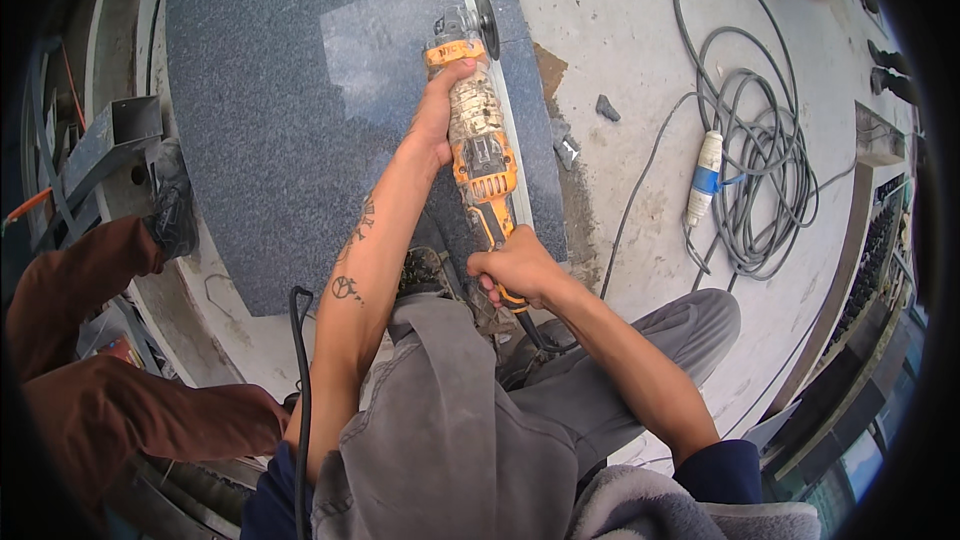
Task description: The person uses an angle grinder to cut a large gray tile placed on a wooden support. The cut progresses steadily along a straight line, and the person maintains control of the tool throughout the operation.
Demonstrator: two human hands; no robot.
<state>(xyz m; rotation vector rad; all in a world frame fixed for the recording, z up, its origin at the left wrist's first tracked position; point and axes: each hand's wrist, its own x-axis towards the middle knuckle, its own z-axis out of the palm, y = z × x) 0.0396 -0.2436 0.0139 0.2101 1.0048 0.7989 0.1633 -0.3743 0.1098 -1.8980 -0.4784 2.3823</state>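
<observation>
An orange and black angle grinder [480,145] with a dusty, wrapped body lies lengthwise in front of me, its dark disc [487,23] at the far end. My left hand [440,112] is closed around the body near the head. Farther back, my right hand [517,266] grips the rear handle, from which a black cord runs. Beneath the grinder is a dark speckled stone slab [260,130]. A pale metal straightedge [517,155] runs along the slab's right side, and the disc stands beside or over it; contact cannot be made out.
Coiled grey cable [765,180] with a white and blue connector [706,180] lies on the concrete floor to the right. A dark stone chip [607,108] is nearer. At left, a person in brown trousers [150,405] sits close, beside a metal box-section [130,130].
</observation>
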